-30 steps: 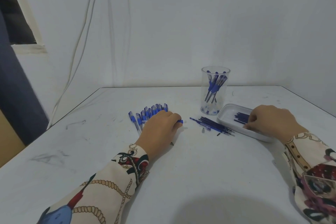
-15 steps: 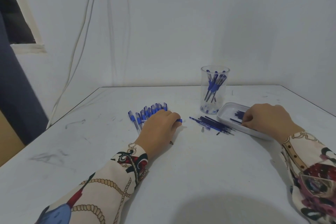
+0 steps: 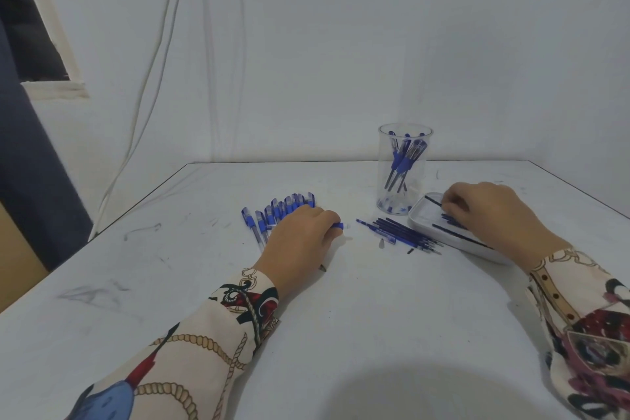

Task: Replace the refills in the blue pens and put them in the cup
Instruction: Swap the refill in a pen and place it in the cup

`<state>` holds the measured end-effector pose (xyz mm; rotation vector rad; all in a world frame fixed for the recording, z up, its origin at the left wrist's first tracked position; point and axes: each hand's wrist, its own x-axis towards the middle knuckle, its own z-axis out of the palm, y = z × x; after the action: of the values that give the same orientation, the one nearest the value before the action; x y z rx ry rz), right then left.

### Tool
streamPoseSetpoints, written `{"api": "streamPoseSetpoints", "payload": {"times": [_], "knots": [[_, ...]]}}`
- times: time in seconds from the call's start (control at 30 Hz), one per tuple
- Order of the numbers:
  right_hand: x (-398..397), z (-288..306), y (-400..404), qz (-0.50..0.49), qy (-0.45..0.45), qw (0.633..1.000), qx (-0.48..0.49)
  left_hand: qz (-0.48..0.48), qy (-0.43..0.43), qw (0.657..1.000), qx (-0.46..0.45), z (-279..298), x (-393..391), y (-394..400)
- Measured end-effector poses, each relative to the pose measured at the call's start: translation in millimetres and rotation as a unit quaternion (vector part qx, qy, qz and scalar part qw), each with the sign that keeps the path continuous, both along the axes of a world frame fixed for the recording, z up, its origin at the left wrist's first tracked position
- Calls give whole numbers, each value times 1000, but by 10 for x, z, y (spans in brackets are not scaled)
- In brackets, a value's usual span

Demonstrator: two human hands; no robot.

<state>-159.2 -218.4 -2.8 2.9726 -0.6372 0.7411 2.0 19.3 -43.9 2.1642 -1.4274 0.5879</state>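
A blue pen (image 3: 335, 225) lies on the white table (image 3: 375, 334), and the left hand (image 3: 300, 242) curls its fingers around it. The pen's blue end pokes out past the fingers, and its dark tip shows under the hand toward 6 o'clock. A row of blue pens (image 3: 276, 211) lies side by side just behind that hand, toward 11 o'clock from it.

At 3 o'clock from the held pen, a bunch of thin blue refills (image 3: 405, 235) lies loose on the table. A tiny pen tip piece (image 3: 381, 243) sits beside them.

Just past them is a shallow white tray (image 3: 422, 220) with more refills inside. The right hand (image 3: 491, 211) is over the tray, and its fingertips pinch a thin dark refill (image 3: 432, 200) at the tray's far end.

Behind the tray, toward 12 o'clock, stands a clear cup (image 3: 402, 170) with some blue pens standing in it.

Both arms wear patterned sleeves (image 3: 204, 344). White cables (image 3: 150, 78) hang down the wall at the left.
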Motion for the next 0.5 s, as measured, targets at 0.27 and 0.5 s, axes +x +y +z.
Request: {"api": "streamPoseSetpoints", "payload": {"times": [0.27,0.5], "knots": [[226,-120,411,183,-47,980,-62,-41,-41,997,-45,-3,-10,-1],[236,-149,435,192,-57,978,-64,-46,-41,996,-58,8,-2,5]]}}
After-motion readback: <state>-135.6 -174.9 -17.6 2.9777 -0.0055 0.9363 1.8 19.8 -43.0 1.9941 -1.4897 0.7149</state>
